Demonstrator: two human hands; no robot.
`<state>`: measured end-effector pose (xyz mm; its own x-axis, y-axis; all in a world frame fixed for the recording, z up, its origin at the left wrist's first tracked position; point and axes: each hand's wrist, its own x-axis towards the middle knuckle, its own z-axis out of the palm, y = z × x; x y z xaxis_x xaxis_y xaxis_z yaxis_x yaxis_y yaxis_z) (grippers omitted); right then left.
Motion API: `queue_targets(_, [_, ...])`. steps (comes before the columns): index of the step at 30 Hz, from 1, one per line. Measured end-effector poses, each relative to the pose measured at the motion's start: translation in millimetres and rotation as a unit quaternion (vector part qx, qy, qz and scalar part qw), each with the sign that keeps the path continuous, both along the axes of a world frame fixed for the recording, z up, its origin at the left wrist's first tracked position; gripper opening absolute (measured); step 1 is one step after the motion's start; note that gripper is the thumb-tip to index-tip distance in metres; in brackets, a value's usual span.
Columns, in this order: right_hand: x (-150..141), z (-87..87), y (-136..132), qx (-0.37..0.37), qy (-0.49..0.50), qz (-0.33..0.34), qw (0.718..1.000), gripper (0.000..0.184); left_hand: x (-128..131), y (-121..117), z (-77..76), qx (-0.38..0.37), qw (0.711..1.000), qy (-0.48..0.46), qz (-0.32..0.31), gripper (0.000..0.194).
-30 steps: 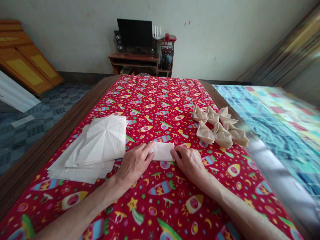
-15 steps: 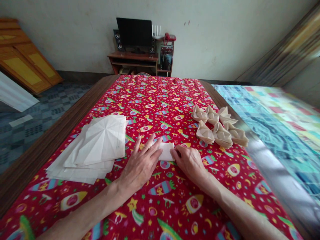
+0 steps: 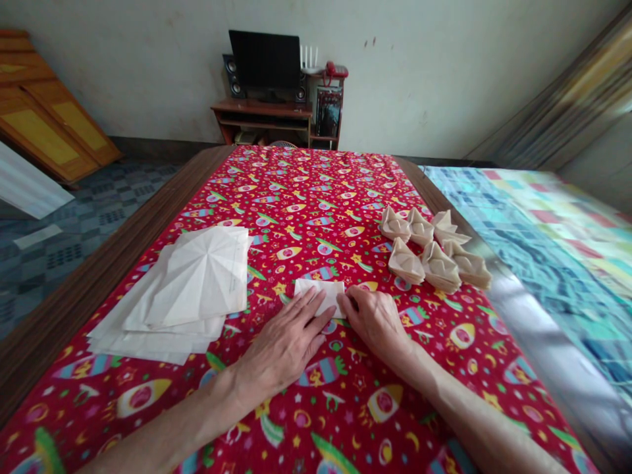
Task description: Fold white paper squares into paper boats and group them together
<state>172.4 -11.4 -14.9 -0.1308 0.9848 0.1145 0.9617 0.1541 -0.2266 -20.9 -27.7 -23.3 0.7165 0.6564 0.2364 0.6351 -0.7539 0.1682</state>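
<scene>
A small white folded paper (image 3: 307, 286) lies flat on the red patterned cloth in front of me. My left hand (image 3: 289, 336) rests over its lower left part, fingers stretched out and pressing on it. My right hand (image 3: 374, 317) is closed at the paper's right edge, thumb and curled fingers pinching that side. To the left is a loose stack of white paper sheets (image 3: 197, 280), the top one creased in a star pattern. On the right stand several folded paper pieces (image 3: 405, 261) in two rows, cream-coloured and pointed.
The red cloth (image 3: 316, 204) covers a table with dark wooden edges (image 3: 162, 210). Beyond it are a desk (image 3: 266, 108) with a black monitor (image 3: 265, 62) and a red telephone (image 3: 336, 70). A bed with a checked cover (image 3: 533, 230) adjoins the right side.
My left hand has spread its fingers, slid right across the paper, then drawn down toward me, baring the paper's upper left corner. My right hand has stayed at the right edge.
</scene>
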Motion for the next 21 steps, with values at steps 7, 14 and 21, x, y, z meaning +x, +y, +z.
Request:
queue_targets(7, [1, -3.0, 0, 0.027, 0.017, 0.016, 0.999, 0.031, 0, 2, -1.1, 0.000, 1.000, -0.025, -0.006, 0.040])
queue_targets(14, [4, -10.6, -12, 0.137, 0.032, 0.071, 0.987, 0.026, 0, 3, -0.3, -0.018, 1.000, -0.013, -0.005, 0.038])
queue_targets(21, [-4, -14.3, -46, 0.150, -0.009, 0.264, 0.953, 0.047, -1, 3, -2.2, -0.015, 1.000, -0.009, -0.003, 0.040])
